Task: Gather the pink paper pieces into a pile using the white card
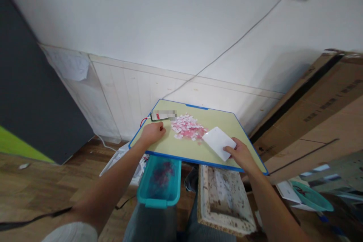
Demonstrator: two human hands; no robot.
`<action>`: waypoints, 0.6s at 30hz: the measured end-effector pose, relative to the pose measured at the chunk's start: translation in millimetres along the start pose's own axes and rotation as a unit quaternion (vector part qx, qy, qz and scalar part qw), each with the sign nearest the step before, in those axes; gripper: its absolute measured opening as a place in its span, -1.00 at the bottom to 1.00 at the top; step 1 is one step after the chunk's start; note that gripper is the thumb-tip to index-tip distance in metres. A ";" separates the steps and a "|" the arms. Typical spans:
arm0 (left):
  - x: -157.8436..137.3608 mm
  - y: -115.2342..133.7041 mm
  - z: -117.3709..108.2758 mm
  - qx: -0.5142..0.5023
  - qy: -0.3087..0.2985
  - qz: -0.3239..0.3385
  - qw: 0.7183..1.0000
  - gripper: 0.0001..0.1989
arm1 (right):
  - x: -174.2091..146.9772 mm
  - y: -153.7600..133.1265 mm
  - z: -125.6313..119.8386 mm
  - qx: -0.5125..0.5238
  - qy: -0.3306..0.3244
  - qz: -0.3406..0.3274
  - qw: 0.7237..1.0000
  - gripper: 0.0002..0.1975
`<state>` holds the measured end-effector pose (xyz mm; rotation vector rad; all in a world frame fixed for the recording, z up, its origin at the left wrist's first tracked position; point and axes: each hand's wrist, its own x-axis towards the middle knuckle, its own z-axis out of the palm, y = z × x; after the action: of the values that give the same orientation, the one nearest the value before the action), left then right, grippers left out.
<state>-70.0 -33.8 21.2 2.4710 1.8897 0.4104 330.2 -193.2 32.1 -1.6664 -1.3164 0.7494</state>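
Observation:
On the yellow board of a small blue-edged table (227,119) lies a heap of small white and pink pieces (188,126), too small to name. My right hand (238,152) grips a flat white rectangular sheet (218,141) by its near right corner, thumb on top. The sheet is tilted, its left corner at the edge of the heap. My left hand (153,132) rests closed in a fist on the left of the board, with nothing seen in it. Just beyond it is a phone (161,115) with a lit screen and a red cable.
Below the table's front edge are a teal bin (159,202) with dark reddish contents and a stained white foam box (227,221). Big cardboard boxes (320,109) lean at the right. A white wall (170,26) with a hanging cable (235,42) stands behind.

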 end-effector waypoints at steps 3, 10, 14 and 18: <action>7.7 2.0 -1.0 0.000 -0.017 0.001 1.000 -0.69 | 28.6 8.8 -7.1 0.061 -0.010 -0.012 0.998 -0.66; 69.6 35.8 -0.8 -0.028 0.053 0.026 0.998 -0.67 | 123.5 3.5 -12.2 0.232 0.009 0.007 0.973 -0.58; 106.5 57.6 15.3 -0.066 0.094 0.020 0.993 -0.67 | 166.6 11.8 -4.2 0.272 0.001 0.010 0.962 -0.67; 117.8 55.3 32.1 -0.119 0.109 0.014 0.987 -0.69 | 180.2 34.9 0.0 0.248 0.010 0.020 0.968 -0.71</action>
<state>17.4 67.9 23.0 2.3801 1.7510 0.8848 393.0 -22.1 10.5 -1.2928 -0.9786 0.9905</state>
